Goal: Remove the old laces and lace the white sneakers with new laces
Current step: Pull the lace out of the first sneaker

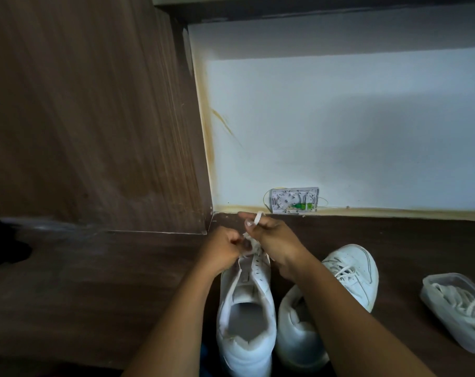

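A: Shoe (244, 308) sat on the floor. Why were both hands at its front?
B: Left hand (225, 248) pinched the lace (258, 217) low in its fingers. Right hand (271, 235) pinched it higher, to pull it, I think.
A: Anything close?
B: Other shoe (350, 270) sat just beside, under the right arm. Tub (428, 291) of laces lay apart.

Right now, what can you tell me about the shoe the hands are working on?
The sneaker is white and looks like smooth leather. It stands upright on the dark floor, heel toward the camera, toe toward the wall. Its eyelets are mostly empty and the tongue shows. At the toe end the left hand and right hand pinch a white lace. Close on its right sits another sneaker.
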A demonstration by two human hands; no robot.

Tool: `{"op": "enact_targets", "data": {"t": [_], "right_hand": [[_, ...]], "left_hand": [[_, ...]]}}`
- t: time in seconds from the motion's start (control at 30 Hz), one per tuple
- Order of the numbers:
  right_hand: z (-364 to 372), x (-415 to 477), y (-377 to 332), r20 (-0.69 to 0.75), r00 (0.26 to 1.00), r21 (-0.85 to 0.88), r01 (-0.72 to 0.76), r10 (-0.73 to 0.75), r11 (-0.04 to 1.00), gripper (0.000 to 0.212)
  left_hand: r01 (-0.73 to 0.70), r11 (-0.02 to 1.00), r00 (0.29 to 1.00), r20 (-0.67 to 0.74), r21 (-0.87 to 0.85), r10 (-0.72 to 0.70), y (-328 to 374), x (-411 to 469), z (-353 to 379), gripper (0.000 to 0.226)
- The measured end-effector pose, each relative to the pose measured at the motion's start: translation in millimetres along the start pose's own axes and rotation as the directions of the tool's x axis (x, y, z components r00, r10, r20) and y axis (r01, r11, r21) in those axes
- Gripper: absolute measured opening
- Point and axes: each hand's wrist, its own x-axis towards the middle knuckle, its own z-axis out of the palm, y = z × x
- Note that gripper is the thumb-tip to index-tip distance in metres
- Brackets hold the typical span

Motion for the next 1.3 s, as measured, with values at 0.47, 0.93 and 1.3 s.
{"op": "enact_targets", "data": {"t": [0.47, 0.93, 1.3], "right_hand": [[-13, 13, 17, -0.143, 0.989, -0.804, -0.1, -0.027, 0.586, 0.018], [-15, 2, 7, 0.007, 0.979, -0.688, -0.143, 0.203, 0.712, 0.056], [-7, 2, 8, -0.01, 1.0, -0.822, -0.008, -0.001, 0.57, 0.015]], "left_hand": [[0.037, 0.961, 0.999, -0.031, 0.275, -0.03, 0, 4, 8, 0.03], [-0.023, 0.871, 0.999, -0.016, 0.49, 0.035, -2, 2, 12, 0.017], [0.128, 0.988, 0.987, -0.109, 0.087, -0.118, -5, 5, -4, 0.028]]}}
